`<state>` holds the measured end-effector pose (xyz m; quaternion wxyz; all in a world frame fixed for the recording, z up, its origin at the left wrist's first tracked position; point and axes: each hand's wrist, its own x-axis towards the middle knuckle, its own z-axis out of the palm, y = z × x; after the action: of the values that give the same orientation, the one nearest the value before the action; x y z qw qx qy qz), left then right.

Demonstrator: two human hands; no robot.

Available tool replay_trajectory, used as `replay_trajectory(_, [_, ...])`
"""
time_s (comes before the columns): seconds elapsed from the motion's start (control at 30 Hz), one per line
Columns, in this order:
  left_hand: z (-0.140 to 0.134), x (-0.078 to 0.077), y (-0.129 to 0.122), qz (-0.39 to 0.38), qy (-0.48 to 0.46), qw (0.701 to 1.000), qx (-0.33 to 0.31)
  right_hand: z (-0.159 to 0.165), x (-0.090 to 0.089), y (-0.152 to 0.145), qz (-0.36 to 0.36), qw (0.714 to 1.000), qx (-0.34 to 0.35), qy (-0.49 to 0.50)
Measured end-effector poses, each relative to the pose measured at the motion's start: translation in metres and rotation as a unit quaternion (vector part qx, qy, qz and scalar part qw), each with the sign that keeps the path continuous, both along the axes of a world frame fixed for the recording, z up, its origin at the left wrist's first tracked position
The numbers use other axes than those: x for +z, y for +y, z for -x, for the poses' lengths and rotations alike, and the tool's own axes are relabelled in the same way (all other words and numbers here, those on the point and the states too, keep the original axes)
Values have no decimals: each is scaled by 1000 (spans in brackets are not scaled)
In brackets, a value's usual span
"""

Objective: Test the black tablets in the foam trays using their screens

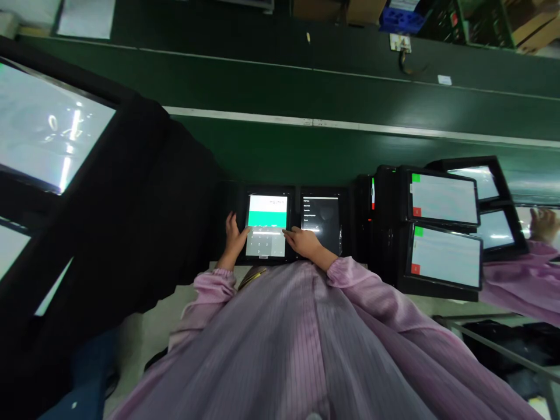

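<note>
A tablet-like device (266, 219) with a lit white and green screen and a keypad lies in front of me. My left hand (235, 238) is at its left edge, fingers apart and thumb touching the side of the screen. From the other side, my right hand (305, 241) reaches over with a finger stretched to the screen's right edge; its remaining fingers are partly hidden. Beside that device, close to my right hand, is a second one (321, 213) showing a dark screen with a white text list.
Several devices with white screens (445, 198) are stacked at right. Black cloth (175, 192) drapes by larger screens (52, 122) at left. A green work surface (271, 149) runs ahead, with crates (483, 23) beyond. Another person's hand (543, 224) shows at far right.
</note>
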<state>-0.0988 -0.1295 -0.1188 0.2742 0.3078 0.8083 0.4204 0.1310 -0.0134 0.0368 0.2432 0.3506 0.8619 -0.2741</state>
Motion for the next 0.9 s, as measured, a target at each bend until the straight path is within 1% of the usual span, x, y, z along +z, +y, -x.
replay_trajectory(0.5, [0, -1, -2, -5, 6, 1000, -6, 2, 0, 1, -11, 999, -34, 9])
replay_trajectory(0.9, [-2, -2, -1, -5, 14, 1000, 0, 3, 1, 2, 2, 999, -34, 3])
